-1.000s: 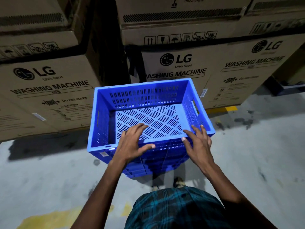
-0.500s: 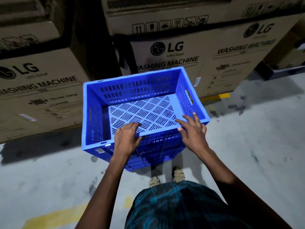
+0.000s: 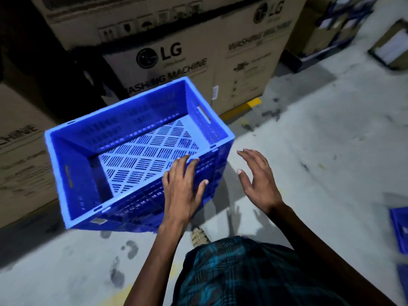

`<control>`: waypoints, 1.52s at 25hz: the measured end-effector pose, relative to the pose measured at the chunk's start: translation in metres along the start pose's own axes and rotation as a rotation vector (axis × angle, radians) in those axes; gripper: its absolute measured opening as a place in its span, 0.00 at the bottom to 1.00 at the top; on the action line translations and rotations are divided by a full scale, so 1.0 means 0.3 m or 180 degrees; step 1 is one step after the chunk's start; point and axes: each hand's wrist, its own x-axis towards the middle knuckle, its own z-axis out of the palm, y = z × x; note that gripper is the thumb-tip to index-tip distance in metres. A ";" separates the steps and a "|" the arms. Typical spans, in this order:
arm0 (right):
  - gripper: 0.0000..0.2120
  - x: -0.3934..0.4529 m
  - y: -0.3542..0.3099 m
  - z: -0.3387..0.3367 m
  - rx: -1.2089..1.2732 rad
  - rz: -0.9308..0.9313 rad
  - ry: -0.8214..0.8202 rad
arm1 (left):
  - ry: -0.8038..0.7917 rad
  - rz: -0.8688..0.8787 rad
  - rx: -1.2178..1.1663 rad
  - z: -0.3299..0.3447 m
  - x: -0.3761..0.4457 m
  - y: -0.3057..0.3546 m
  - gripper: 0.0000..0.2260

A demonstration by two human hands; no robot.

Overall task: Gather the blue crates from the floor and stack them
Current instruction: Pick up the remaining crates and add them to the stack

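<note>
A stack of blue slotted crates (image 3: 72,173) stands on the concrete floor at centre left, with the top crate empty and open upward. My left hand (image 3: 182,186) lies flat over the top crate's near rim, fingers spread, holding nothing. To the right of the stack my right hand (image 3: 257,180) hovers over bare floor, fingers apart and clear of the crate. Part of another blue crate (image 3: 399,230) shows at the right edge of the view.
Tall cardboard washing-machine boxes (image 3: 198,54) stand directly behind the stack and another box (image 3: 19,160) to its left. More boxes and blue items (image 3: 388,49) sit at the far right. Grey floor (image 3: 320,151) spreads to the right. A foot (image 3: 198,236) stands below the stack.
My right hand has come off the crate's near rim and moved right, over the floor. The view has swung right, so the stack now sits further left.
</note>
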 end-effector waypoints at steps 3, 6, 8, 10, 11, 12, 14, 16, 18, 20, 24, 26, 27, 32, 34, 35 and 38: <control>0.22 -0.107 0.103 -0.131 0.0025 0.0311 0.0369 | -0.0241 0.0410 -0.0228 0.056 0.027 0.141 0.23; 0.22 -0.243 0.209 -0.274 0.0126 0.0594 0.0757 | -0.0486 0.0869 -0.0432 0.121 0.042 0.290 0.23; 0.22 -0.371 0.303 -0.390 0.0137 0.0731 0.1066 | -0.0674 0.1156 -0.0574 0.183 0.031 0.419 0.23; 0.22 -0.511 0.401 -0.512 0.0116 0.0913 0.1307 | -0.0842 0.1386 -0.0772 0.259 0.004 0.567 0.24; 0.22 -0.585 0.448 -0.575 0.0080 0.1014 0.1425 | -0.0949 0.1480 -0.0905 0.299 -0.022 0.652 0.24; 0.23 -0.646 0.487 -0.634 0.0010 0.1086 0.1541 | -0.1029 0.1548 -0.1049 0.338 -0.046 0.732 0.24; 0.23 -0.777 0.562 -0.743 -0.0051 0.1318 0.1689 | -0.1159 0.1633 -0.1293 0.422 -0.101 0.902 0.23; 0.23 -0.943 0.632 -0.845 -0.0050 0.1590 0.1943 | -0.1530 0.1751 -0.1445 0.504 -0.175 1.101 0.22; 0.23 -1.100 0.697 -0.935 -0.0077 0.1837 0.2255 | -0.1942 0.1973 -0.1582 0.573 -0.232 1.305 0.23; 0.24 -1.221 0.765 -1.012 -0.0126 0.2140 0.2553 | -0.2242 0.2306 -0.1653 0.639 -0.261 1.500 0.22; 0.25 -1.444 0.916 -1.138 -0.0228 0.2753 0.3263 | -0.2876 0.2826 -0.1723 0.806 -0.307 1.867 0.22; 0.25 -1.527 1.004 -1.213 -0.0356 0.2991 0.3559 | -0.3066 0.3132 -0.1732 0.904 -0.326 2.066 0.22; 0.25 -1.562 1.054 -1.252 -0.0414 0.3095 0.3694 | -0.3178 0.3259 -0.1752 0.956 -0.333 2.166 0.22; 0.26 -1.694 1.273 -1.482 -0.0537 0.3839 0.4286 | -0.3561 0.3805 -0.1782 1.196 -0.370 2.639 0.25; 0.25 -1.731 1.360 -1.567 -0.0724 0.3921 0.4375 | -0.3681 0.4069 -0.1885 1.259 -0.394 2.828 0.24; 0.25 -1.753 1.406 -1.610 -0.0666 0.3976 0.4487 | -0.3780 0.4233 -0.1894 1.304 -0.404 2.914 0.23; 0.25 -1.806 1.504 -1.681 -0.0365 0.4380 0.4615 | -0.3970 0.4377 -0.1848 1.401 -0.449 3.079 0.22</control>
